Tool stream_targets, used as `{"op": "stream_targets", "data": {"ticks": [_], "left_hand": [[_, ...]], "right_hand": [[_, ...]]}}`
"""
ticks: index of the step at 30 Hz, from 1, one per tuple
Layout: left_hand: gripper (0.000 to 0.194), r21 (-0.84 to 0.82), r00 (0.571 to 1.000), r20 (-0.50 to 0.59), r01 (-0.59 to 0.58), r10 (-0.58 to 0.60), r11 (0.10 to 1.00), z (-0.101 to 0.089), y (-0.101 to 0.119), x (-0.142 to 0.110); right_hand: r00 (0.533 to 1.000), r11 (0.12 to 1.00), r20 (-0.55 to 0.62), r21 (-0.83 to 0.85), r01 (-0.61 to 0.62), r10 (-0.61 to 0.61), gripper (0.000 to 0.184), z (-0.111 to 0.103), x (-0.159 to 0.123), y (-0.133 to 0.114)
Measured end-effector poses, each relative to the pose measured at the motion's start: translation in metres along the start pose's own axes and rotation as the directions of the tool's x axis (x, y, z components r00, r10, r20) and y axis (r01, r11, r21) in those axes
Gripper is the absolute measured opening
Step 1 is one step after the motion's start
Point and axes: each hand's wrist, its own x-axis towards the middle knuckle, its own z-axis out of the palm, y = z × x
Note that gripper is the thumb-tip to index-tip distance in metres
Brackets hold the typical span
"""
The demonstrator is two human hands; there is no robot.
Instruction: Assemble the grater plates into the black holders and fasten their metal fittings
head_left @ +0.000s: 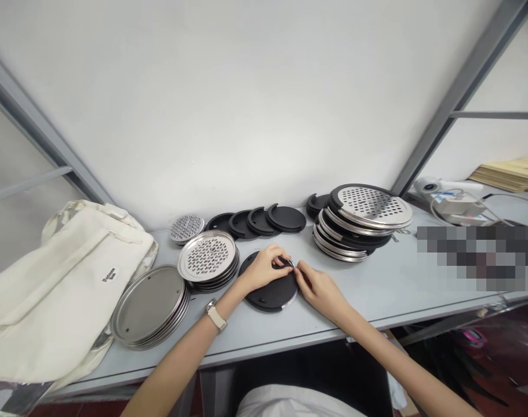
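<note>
Nearly closed, the left fingers (281, 272) and right fingers (306, 273) pinch a shiny piece (291, 263) at the black disc (266, 294), upper right.

On the bench (403, 284), a bag (72, 289) is lying far left. Right of it, plates (153, 301) are lying stacked; behind them, a grater pile (207, 255) is standing, with a small grater (186, 226) lying beyond. Lids (260, 223) are overlapping behind a disc (268, 294). A tall stack (363, 225) is standing to the disc's right.

white bag (59, 278): cut off (left edge) | black disc (268, 295): partly hidden
</note>
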Motion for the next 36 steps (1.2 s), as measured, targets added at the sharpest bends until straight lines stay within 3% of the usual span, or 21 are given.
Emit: {"op": "stream_targets", "data": {"ticks": [36], "left_hand": [[0.017,-0.02,0.998,0.033,-0.045,0.046,0.999,-0.002,-0.0021,-0.0001]], "right_hand": [[1.0,0.998,0.009,-0.06,0.012,-0.011,0.024,-0.0017,0.0002,-0.0027]]}}
